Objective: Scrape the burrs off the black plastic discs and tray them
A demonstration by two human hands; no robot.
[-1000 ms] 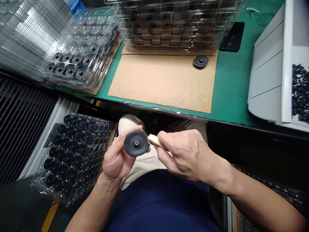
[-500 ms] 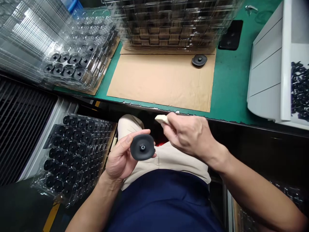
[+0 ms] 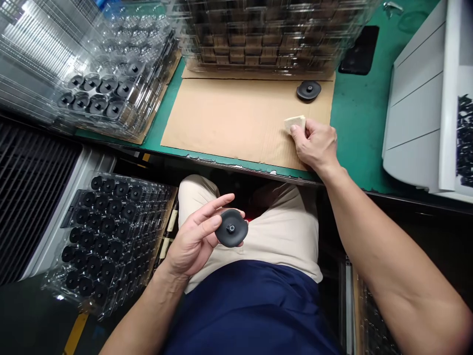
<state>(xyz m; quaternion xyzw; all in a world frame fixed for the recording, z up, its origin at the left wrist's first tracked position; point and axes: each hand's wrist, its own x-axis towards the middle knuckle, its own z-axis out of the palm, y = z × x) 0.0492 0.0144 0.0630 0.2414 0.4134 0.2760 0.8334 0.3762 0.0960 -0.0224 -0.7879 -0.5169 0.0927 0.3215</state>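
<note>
Above my lap, my left hand [image 3: 195, 236] grips a round black dished disc [image 3: 232, 229] by its edge. The disc's face, with a small raised hub at the centre, is turned up towards me. My right hand [image 3: 317, 143] is closed on a small cream-coloured pad [image 3: 294, 123], pinched between thumb and fingers, over the right side of a flat cardboard sheet [image 3: 221, 118]. I cannot tell whether the pad touches the cardboard. Beyond that hand, a second black disc [image 3: 309, 90] lies near the sheet's back right corner.
Stacked clear plastic trays [image 3: 258, 44] stand behind the cardboard. More trays with black discs are at the left of the green bench [image 3: 351, 113] and in a lower stack [image 3: 99, 236]. A black flat slab [image 3: 360, 52] and a white bin [image 3: 416, 103] of small black parts sit right.
My right hand has moved from above my lap forward and right over the cardboard, still holding the pad. My left hand has shifted slightly right with its disc, index finger lifting off.
</note>
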